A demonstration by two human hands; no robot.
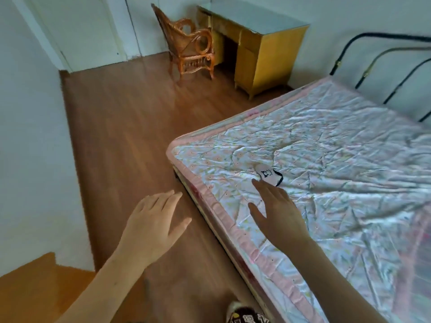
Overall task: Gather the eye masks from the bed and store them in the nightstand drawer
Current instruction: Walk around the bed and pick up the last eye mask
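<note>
A small white eye mask (269,175) with a black print and black strap lies on the bed (338,183), near its foot corner. My right hand (277,210) is stretched flat over the pink flowered bedspread, fingers apart, its fingertips just short of the mask. My left hand (154,224) hovers open over the wooden floor to the left of the bed edge and holds nothing. No nightstand drawer can be made out.
A yellow wooden desk (261,50) and a wicker chair (189,47) stand against the far wall. A black metal headboard (384,64) is at the upper right. An orange-brown wooden surface (35,287) shows at the lower left. A slippered foot (247,315) is at the bottom.
</note>
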